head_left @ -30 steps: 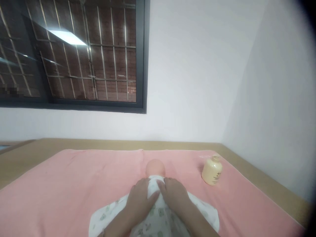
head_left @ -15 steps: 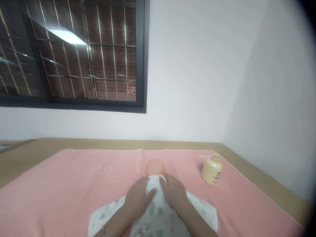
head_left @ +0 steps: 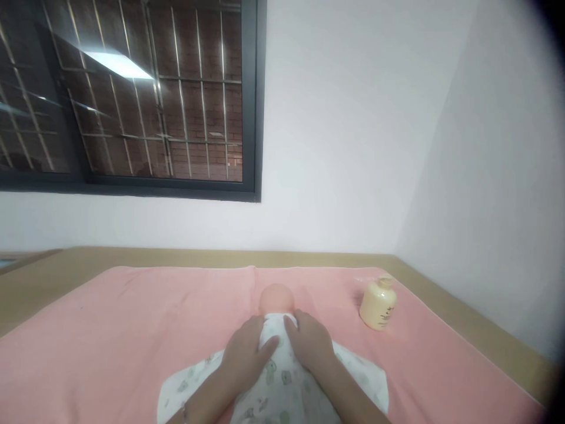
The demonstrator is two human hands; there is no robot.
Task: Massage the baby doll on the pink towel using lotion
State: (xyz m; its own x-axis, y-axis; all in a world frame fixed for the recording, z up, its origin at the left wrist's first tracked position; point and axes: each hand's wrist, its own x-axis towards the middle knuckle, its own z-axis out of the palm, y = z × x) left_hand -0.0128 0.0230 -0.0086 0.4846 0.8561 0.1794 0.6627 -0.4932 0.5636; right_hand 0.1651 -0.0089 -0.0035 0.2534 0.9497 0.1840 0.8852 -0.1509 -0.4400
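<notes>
Both hands are lying flat, side by side, on a wrapped doll (head_left: 277,297) at the pink towel's (head_left: 110,330) near middle: left hand (head_left: 245,353), right hand (head_left: 312,346). A bottle (head_left: 378,303) is resting right of the doll.

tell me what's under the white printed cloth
A doll lies under the cloth: only its bare head shows past the top edge. Its body is hidden by the cloth and by the left hand and right hand laid flat on it. The pink towel lies beneath.
</notes>
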